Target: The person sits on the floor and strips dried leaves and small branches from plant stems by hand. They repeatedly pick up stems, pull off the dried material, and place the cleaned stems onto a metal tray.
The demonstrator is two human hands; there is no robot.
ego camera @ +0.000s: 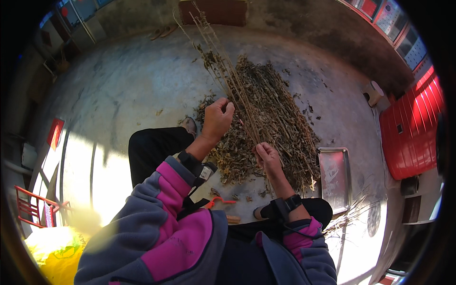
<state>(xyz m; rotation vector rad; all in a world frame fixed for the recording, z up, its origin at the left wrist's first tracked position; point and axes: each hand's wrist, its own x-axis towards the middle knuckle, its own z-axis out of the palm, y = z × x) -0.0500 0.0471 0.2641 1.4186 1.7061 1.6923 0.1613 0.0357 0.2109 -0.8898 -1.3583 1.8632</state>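
Observation:
Several long dried plant stalks (231,71) slant up and away over a heap of dried plants (281,117) on the floor. My right hand (269,158) grips these stalks near their lower ends. Higher up, on their left side, my left hand (216,119) has thumb and fingers pinched together on a thin side stem; the exact spot of the pinch is partly hidden by the fingers. Withered leaves cling to the upper stalks. Crumbled dry leaves (231,164) lie below both hands, between my feet.
On the right, a metal tray (335,178) stands beside the heap, with thin bare stalks (345,217) near it. An orange-red object (219,201) and a small wooden block (233,219) lie close before me. A red ribbed container (409,124) and a stool (373,93) stand farther right.

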